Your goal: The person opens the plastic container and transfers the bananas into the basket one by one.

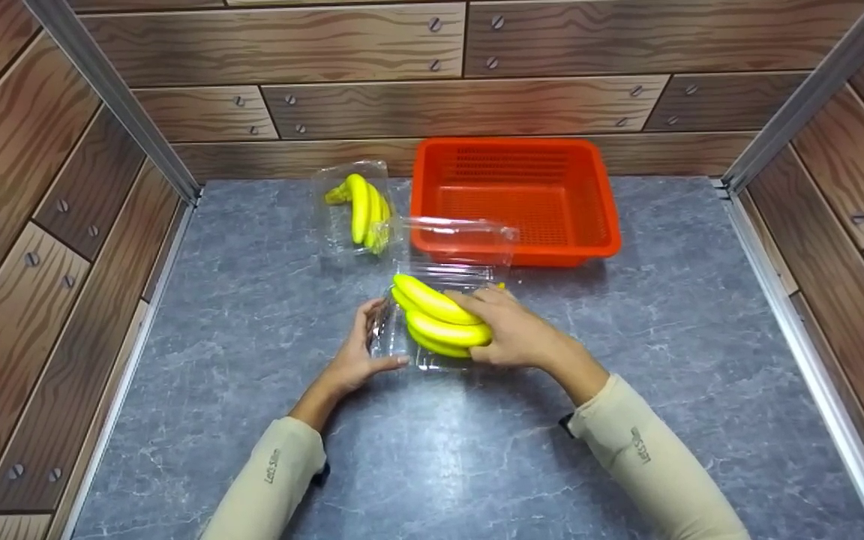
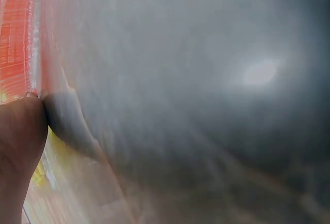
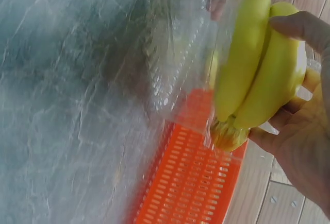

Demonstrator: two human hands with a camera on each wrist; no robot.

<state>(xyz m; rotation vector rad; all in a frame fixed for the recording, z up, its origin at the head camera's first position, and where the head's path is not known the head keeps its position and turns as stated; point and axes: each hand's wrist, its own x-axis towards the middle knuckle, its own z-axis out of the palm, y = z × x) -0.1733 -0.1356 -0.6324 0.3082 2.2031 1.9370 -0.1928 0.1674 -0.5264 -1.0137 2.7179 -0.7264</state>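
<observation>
In the head view my right hand (image 1: 511, 326) grips a bunch of yellow bananas (image 1: 443, 330) from its right end. The right wrist view shows the thumb and fingers around the same bananas (image 3: 252, 69), their brown-green stem end pointing down. The bunch is over an open clear plastic clamshell box (image 1: 432, 364), with its lid (image 1: 462, 244) raised behind and overlapping the basket. My left hand (image 1: 361, 352) holds the left end of that box, thumb at the front and fingers at the back. Only part of the left hand (image 2: 20, 147) shows in the left wrist view.
A red-orange slotted basket (image 1: 514, 225) stands at the back, right of centre. To its left is a second clear clamshell (image 1: 334, 225) with another banana bunch (image 1: 364, 210). Wood-patterned walls with metal edge rails enclose the grey marbled table (image 1: 252, 277) on three sides.
</observation>
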